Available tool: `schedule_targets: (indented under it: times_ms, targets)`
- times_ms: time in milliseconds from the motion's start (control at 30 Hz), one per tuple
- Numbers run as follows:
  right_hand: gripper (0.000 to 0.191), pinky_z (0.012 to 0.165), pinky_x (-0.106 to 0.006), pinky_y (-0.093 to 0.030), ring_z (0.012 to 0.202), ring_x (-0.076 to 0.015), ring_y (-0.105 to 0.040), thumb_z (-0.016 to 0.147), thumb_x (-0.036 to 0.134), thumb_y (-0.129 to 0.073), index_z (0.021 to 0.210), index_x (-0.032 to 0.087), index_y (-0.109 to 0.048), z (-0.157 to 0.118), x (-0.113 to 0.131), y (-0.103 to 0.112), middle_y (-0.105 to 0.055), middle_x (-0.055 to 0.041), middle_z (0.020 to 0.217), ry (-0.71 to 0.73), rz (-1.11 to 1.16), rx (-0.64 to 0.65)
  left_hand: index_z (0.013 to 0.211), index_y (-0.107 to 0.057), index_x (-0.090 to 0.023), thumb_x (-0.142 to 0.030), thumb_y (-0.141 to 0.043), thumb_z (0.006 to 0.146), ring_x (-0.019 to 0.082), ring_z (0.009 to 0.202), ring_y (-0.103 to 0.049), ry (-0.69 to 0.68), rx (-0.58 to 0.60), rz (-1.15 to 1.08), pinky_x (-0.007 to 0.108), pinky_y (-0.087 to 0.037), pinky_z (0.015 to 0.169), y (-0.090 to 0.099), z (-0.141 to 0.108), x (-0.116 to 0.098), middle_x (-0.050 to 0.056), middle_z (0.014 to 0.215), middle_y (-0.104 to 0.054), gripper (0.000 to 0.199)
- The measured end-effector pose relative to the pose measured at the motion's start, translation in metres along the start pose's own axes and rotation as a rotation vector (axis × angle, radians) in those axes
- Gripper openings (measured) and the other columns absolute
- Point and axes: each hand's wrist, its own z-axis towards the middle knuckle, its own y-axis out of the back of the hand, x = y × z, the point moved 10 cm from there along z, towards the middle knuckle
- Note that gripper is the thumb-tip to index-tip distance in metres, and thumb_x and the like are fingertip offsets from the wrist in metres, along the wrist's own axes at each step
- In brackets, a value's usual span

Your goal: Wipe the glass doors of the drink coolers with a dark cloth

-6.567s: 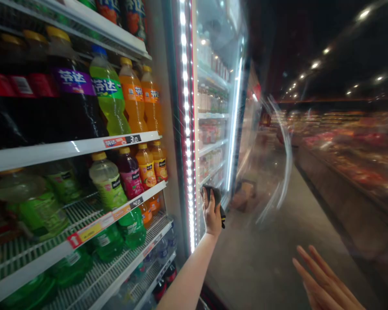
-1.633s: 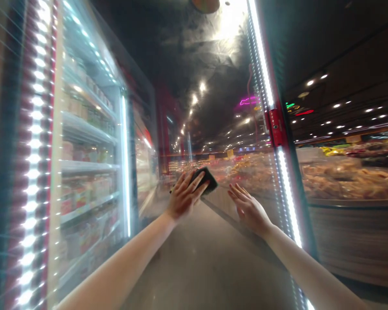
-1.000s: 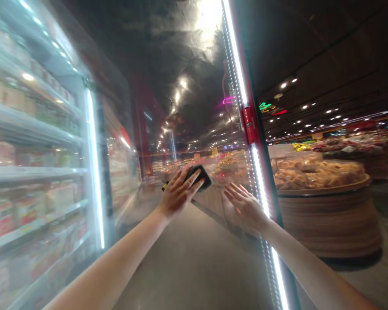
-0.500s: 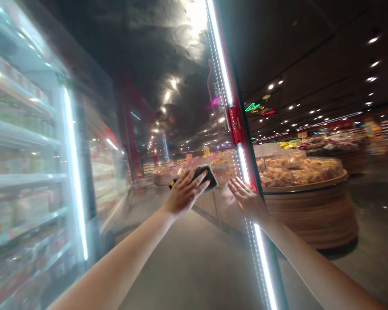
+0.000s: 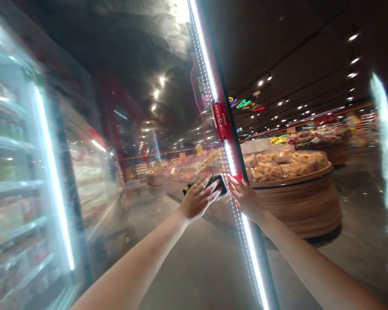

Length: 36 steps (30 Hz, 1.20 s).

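Observation:
My left hand lies over a dark pad with a pale edge, fingers spread across its back, pressing it to the glass door. A small yellow and black piece shows left of the palm. My right hand rests, fingers apart and holding nothing, on the lit door edge, just right of the pad. Above it on the same edge is a red lock piece.
Lit cooler shelves with blurred goods stand at the left. Beyond the door edge, a round wooden display holds heaped packaged food. A bright jagged light streak shows at far right.
My left hand and the pad have moved right across the glass, close to my right hand. The view has shifted, and the door edge and display sit further left.

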Motion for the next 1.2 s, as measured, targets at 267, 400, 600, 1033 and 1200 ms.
schedule_targets:
  times_ms: [267, 400, 600, 1033, 1200]
  targets:
    - [0.041, 0.114, -0.054, -0.048, 0.145, -0.0300, -0.045, 0.094, 0.008, -0.054, 0.132, 0.019, -0.065, -0.013, -0.016, 0.002, -0.061, -0.0067, 0.145, -0.060, -0.055, -0.024, 0.138, -0.060, -0.025, -0.015, -0.047, 0.100, 0.028, 0.155, -0.023, 0.381, -0.102, -0.020, 0.054, -0.030, 0.126, -0.002, 0.092, 0.072, 0.005, 0.158, -0.047, 0.042]
    - [0.037, 0.114, -0.058, -0.048, 0.142, -0.0318, -0.049, 0.097, 0.011, -0.053, 0.130, 0.020, -0.066, -0.016, -0.012, 0.004, -0.060, -0.0061, 0.146, -0.041, -0.110, -0.034, 0.139, -0.059, -0.025, -0.014, -0.050, 0.099, 0.030, 0.155, -0.025, 0.279, -0.101, 0.043, 0.053, -0.033, 0.125, -0.014, 0.069, 0.030, 0.005, 0.156, -0.050, 0.043]
    - [0.036, 0.113, -0.055, -0.049, 0.140, -0.0289, -0.051, 0.096, 0.010, -0.053, 0.128, 0.020, -0.066, -0.023, -0.017, 0.001, -0.061, -0.0070, 0.144, -0.048, -0.063, -0.107, 0.140, -0.058, -0.026, -0.014, -0.054, 0.097, 0.028, 0.154, -0.029, 0.125, -0.091, 0.054, 0.048, -0.037, 0.123, -0.014, 0.038, 0.007, 0.002, 0.155, -0.052, 0.045]
    - [0.049, 0.124, -0.051, -0.037, 0.147, -0.0258, -0.042, 0.093, 0.004, -0.047, 0.137, 0.020, -0.061, -0.040, -0.022, 0.017, -0.061, -0.0081, 0.145, -0.054, -0.017, -0.192, 0.146, -0.053, -0.033, -0.014, -0.053, 0.097, 0.035, 0.152, -0.031, 0.277, -0.189, -0.022, 0.057, -0.037, 0.121, -0.032, 0.115, 0.030, 0.002, 0.160, -0.044, 0.052]
    - [0.056, 0.125, -0.051, -0.036, 0.149, -0.0253, -0.039, 0.094, 0.007, -0.047, 0.149, 0.020, -0.051, -0.044, -0.023, 0.045, -0.053, -0.0078, 0.153, -0.085, 0.015, -0.199, 0.146, -0.052, -0.031, -0.016, -0.051, 0.100, 0.032, 0.151, -0.035, 0.084, -0.171, -0.024, 0.056, -0.035, 0.122, -0.041, 0.065, -0.023, 0.003, 0.158, -0.047, 0.049]
